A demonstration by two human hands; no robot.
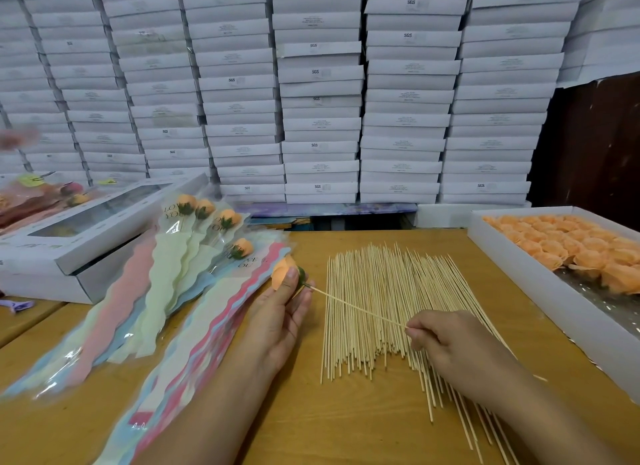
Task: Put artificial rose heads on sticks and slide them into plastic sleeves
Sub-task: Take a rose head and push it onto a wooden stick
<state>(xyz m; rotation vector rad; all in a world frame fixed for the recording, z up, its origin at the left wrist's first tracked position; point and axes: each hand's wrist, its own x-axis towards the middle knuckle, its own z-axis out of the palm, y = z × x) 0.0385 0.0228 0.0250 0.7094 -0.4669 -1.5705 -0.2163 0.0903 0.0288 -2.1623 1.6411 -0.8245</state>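
Orange fabric rose head with green base (284,272) sits in left hand (281,312), fingers curled round it, held above the wooden surface (311,412). Thin bamboo stick (360,308) meets the rose base; its other end is pinched by right hand (446,340). Below: fanned pile of loose bamboo sticks (374,312) on the surface. Left: stack of pastel wavy-edged plastic sleeves (194,336); beyond it, sleeved finished roses (207,218). Right: shallow white tray (540,288) part-filled with orange rose heads (568,246). Behind: wall of stacked white boxes (318,83).
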